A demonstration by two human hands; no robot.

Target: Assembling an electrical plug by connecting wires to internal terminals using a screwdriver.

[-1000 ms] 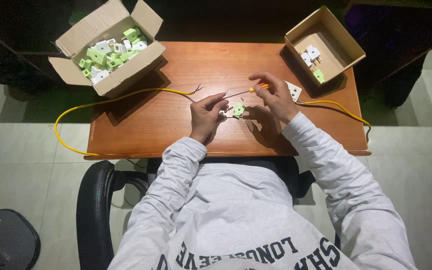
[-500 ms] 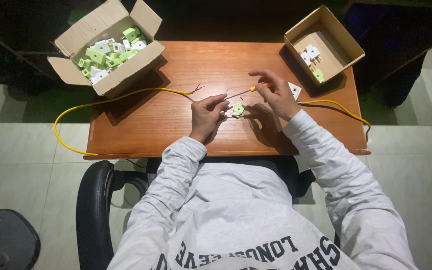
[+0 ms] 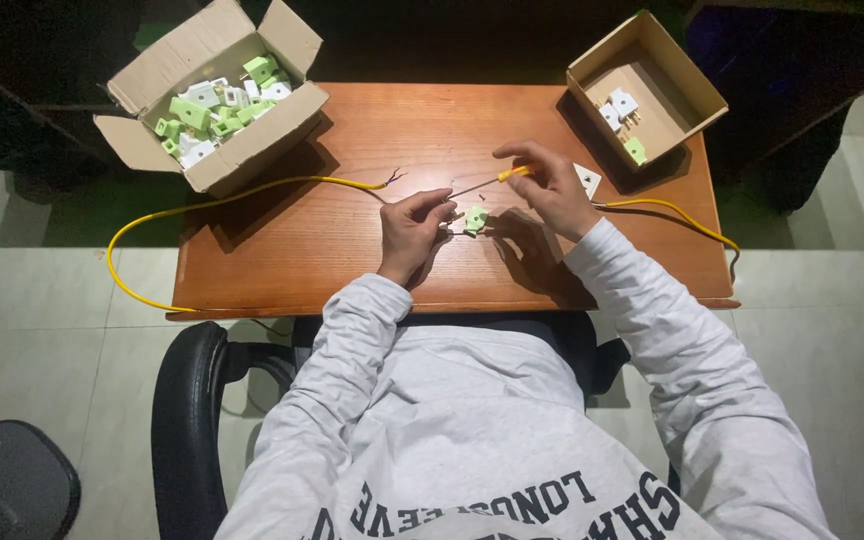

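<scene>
My left hand [image 3: 414, 228] pinches a small green and white plug part [image 3: 473, 219] just above the wooden table [image 3: 352, 130]. My right hand [image 3: 550, 186] holds a yellow-handled screwdriver [image 3: 497, 178], its thin shaft slanting down and left toward my left hand's fingers. A white plug piece [image 3: 588, 180] lies by my right wrist. A yellow cable [image 3: 242, 197] with bared wire ends stops just left of my left hand.
An open cardboard box [image 3: 214, 95] full of green and white plug parts stands at the table's back left. A smaller open box [image 3: 646, 88] with a few plugs sits back right. A second yellow cable [image 3: 672, 212] trails off the right edge. Black chair armrest [image 3: 188, 400] below.
My right hand has shifted the screwdriver slightly, so its shaft now slants down toward the plug part. My left hand stays in place.
</scene>
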